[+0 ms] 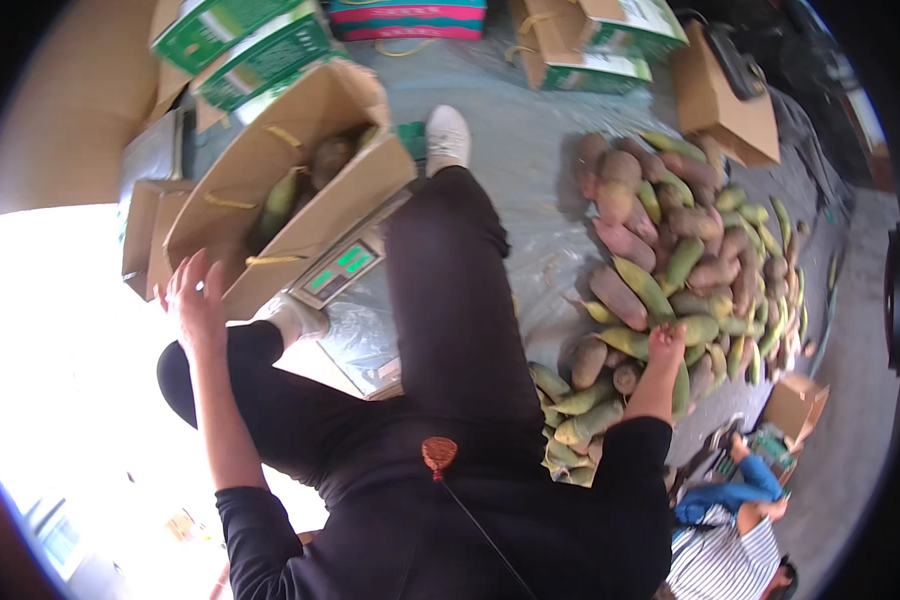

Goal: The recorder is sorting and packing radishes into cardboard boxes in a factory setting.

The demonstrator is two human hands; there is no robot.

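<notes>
Blown-out glare left, fisheye-bent edges

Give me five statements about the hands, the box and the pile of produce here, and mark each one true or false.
1. The right hand reaches into the heap of green and reddish-brown oblong produce. True.
2. The left hand grips a knife. False: it is open with fingers spread, beside the open brown cardboard box.
3. That box holds nothing. False: some produce lies inside.
4. A scale with a green display sits under the box. True.
5. The person's white shoe rests on the grey floor sheet. True.
</notes>
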